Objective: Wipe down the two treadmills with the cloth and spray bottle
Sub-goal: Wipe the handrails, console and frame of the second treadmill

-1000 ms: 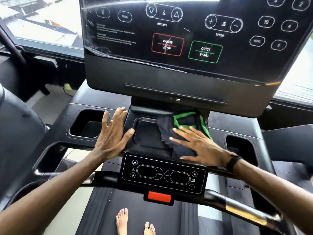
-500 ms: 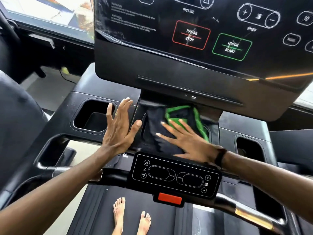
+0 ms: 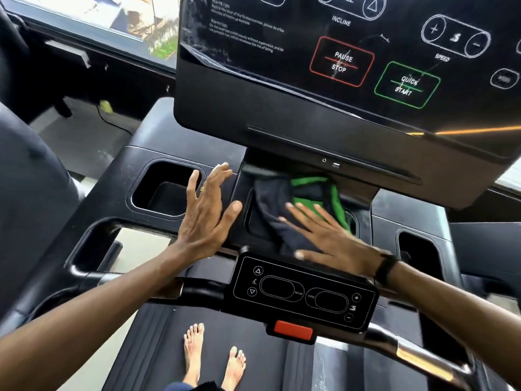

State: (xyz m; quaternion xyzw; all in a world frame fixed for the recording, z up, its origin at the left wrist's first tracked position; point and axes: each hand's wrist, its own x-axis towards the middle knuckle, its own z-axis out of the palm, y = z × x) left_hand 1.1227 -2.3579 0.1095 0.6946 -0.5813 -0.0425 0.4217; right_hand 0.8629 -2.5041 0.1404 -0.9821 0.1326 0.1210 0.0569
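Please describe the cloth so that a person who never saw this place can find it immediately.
Start at the big black console screen with the red PAUSE STOP box. Directly under it, above the small control panel with the red tab, is a shallow centre tray. The cloth lies crumpled there under the flat right hand: dark fabric with bright green trim, the only soft thing on the hard black plastic.

Bright window daylight — motion-blurred, warped edges

Bare forearms, gold ring (image 3: 202,189) on left hand (image 3: 204,221), black wristband (image 3: 386,268) on right wrist, bare feet (image 3: 193,351)
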